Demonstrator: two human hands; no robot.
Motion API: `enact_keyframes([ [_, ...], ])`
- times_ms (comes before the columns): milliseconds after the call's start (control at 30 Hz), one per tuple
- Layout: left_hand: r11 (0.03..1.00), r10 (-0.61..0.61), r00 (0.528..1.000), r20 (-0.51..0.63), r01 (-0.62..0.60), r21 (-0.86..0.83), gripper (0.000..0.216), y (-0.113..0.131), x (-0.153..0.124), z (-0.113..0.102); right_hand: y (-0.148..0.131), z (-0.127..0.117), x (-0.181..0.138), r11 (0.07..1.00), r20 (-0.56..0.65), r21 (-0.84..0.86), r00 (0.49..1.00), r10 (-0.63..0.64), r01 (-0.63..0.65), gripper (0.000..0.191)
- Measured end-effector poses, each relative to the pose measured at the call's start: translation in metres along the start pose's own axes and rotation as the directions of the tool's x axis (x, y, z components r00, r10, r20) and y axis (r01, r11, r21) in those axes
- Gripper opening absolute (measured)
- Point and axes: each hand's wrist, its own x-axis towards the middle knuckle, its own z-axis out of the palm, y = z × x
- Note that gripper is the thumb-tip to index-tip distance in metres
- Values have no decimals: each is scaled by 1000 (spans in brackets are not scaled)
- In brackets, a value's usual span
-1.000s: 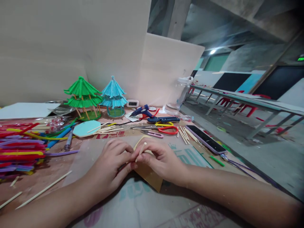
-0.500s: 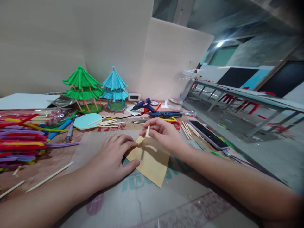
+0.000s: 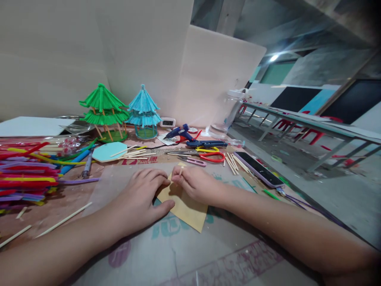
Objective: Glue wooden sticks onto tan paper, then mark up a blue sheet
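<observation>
one stick (image 3: 181, 170) is clamped in the right grip (image 3: 198, 184) over paper (image 3: 190, 213), left grip (image 3: 144, 194) apart.

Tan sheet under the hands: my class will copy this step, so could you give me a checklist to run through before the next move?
1. Tan sheet steadied: ok, the left hand has its thumb over the sheet's left edge.
2. Stick gripped: ok, pinched in the right hand.
3. Stick's lower end touching the sheet: cannot tell, the right hand hides it.
4. Scissors put down: ok, lying beyond the right hand.
5. Glue gun hot: cannot tell, nothing visible shows its heat.
6. Loose sticks gathered together: not ok, they lie scattered on both sides.
</observation>
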Motion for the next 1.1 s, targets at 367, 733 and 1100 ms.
enact_keyframes([
  [367, 1000, -5, 1000, 4, 5, 15, 34, -1, -1, 1, 5, -3, 5, 996, -50, -80, 998, 39, -43, 25],
  [733, 1000, -13, 1000, 0, 13, 6, 31, 1, 0, 1, 4, -3, 6, 996, -47, -75, 998, 45, -48, 26],
  [1100, 1000, 10, 1000, -1, -10, 5, 34, 0, 0, 1, 3, -2, 6, 995, 14, -87, 999, -53, 54, 26],
])
